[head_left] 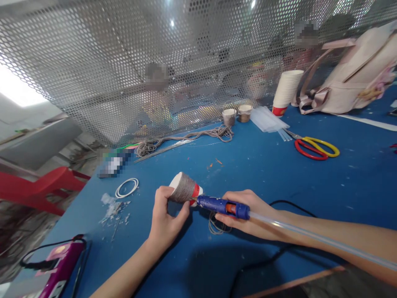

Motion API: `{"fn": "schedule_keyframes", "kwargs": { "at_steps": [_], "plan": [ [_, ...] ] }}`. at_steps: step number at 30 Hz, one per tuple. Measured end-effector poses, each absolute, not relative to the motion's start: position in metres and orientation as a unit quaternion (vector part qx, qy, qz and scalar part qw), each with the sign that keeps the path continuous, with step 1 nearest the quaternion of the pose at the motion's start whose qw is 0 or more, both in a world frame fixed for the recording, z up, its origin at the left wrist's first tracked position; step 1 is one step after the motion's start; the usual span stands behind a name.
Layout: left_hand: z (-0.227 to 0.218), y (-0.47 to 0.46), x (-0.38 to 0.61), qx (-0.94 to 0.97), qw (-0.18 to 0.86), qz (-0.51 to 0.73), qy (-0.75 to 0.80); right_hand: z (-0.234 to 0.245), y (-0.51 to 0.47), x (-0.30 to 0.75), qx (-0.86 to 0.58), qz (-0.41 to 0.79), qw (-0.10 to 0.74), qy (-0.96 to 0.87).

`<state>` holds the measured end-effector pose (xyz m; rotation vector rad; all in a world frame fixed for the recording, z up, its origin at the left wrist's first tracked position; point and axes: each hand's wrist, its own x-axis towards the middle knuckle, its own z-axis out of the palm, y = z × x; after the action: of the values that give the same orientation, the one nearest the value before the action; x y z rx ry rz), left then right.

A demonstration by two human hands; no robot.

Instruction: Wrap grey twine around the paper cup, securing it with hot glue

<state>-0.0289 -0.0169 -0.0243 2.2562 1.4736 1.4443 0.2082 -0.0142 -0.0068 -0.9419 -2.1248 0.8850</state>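
A paper cup [183, 188] lies tilted in my left hand [166, 217], its fingers closed around it. Grey cord is wound around most of the cup, and a red and white band shows near its base. My right hand [254, 213] grips a blue hot glue gun [214, 203], with a long clear glue stick [297, 228] running out of its back. The gun's nozzle meets the cup at the edge of the wound cord; whether it touches I cannot tell. Below the gun, loose loops of grey cord [217, 225] lie on the blue table [173, 269].
Red and yellow scissors [316, 147], clear plastic bags [268, 119], stacked paper cups [287, 91] and two wrapped cups [229, 117] stand or lie toward the back. A cord bundle [149, 147] runs along the mesh screen [124, 78]. At left are white rings [126, 188] and a purple power strip [63, 269].
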Motion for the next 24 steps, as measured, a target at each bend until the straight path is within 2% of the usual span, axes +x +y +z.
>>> {"fn": "schedule_keyframes", "kwargs": {
  "at_steps": [16,24],
  "plan": [
    [-0.0236,-0.0168,-0.0308,0.741,0.062,0.475,0.47,-0.0109,-0.0111,0.2106,-0.35,0.245,0.378,-0.821],
    [-0.0236,-0.0167,-0.0295,0.743,0.061,0.473,0.47,-0.0111,-0.0152,0.2102,-0.311,0.236,0.356,-0.849]
  ]
}}
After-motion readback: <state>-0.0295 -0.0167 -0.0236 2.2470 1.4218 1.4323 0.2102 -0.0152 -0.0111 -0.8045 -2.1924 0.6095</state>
